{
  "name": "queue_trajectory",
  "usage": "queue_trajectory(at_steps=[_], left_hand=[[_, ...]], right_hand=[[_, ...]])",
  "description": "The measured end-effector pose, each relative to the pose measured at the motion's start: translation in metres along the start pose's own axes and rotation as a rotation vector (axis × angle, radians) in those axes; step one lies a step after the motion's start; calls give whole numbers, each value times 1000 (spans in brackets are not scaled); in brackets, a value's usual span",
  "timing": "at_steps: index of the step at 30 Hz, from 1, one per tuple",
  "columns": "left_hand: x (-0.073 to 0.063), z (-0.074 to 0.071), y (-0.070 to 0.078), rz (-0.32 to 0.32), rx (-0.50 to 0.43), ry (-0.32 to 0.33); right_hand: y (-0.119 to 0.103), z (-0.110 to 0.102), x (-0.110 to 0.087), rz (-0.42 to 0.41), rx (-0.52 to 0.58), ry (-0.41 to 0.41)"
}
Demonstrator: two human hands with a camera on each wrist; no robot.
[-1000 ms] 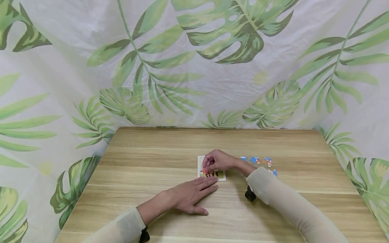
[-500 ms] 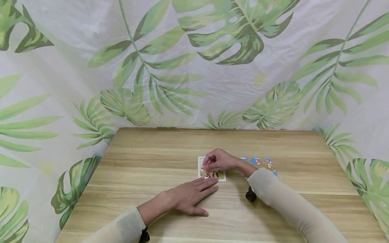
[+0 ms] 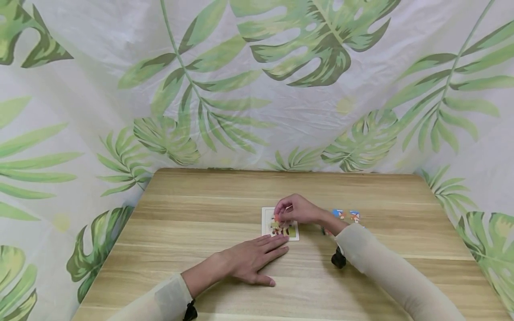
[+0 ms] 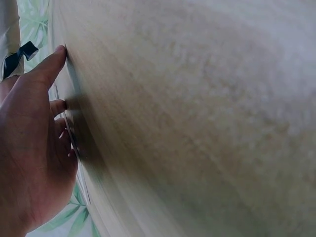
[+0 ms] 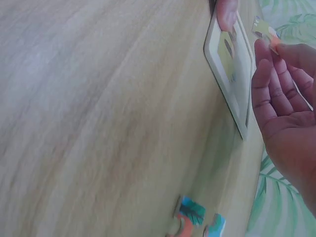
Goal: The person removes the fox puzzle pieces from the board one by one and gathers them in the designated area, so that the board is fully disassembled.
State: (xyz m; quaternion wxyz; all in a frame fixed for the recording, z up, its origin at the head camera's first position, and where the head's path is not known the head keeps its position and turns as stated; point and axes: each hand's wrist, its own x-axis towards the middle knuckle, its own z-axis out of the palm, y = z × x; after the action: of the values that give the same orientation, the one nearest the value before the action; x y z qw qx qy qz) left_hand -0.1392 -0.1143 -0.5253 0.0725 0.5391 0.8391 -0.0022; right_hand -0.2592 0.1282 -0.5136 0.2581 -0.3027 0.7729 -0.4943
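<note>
A white-framed puzzle board (image 3: pixel 266 216) lies on the wooden table, with a few printed pieces in its lower part. My right hand (image 3: pixel 299 210) is raised over the board and pinches a jigsaw piece (image 5: pixel 270 35) between thumb and fingertips. In the right wrist view this piece is orange and yellowish, held tilted above the board. My left hand (image 3: pixel 249 261) lies flat, its fingertips resting on the board's near edge. The left wrist view shows its palm from the side, fingers straight and holding nothing. Part of the board is hidden behind the right hand.
Several loose jigsaw pieces (image 3: pixel 355 216) in blue and orange lie right of the board, some hidden under the right forearm. A green-blue piece (image 5: pixel 192 210) shows in the right wrist view. A leaf-patterned cloth (image 3: pixel 249 89) hangs behind the table (image 3: pixel 192 196).
My right hand has moved slightly right and up from the board's left side, carrying the pinched jigsaw piece, which now shows more. The left hand has stayed in place.
</note>
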Motion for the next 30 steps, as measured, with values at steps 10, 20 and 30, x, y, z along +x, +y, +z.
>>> queue_trajectory(at_steps=[10, 20, 30], left_hand=[[-1, 3, -2, 7, 20, 7], [0, 3, -2, 6, 24, 2], [0, 4, -2, 3, -5, -4]], right_hand=[[-3, -12, -18, -5, 11, 28], [4, -28, -43, 16, -52, 47], [4, -42, -71, 12, -85, 42]])
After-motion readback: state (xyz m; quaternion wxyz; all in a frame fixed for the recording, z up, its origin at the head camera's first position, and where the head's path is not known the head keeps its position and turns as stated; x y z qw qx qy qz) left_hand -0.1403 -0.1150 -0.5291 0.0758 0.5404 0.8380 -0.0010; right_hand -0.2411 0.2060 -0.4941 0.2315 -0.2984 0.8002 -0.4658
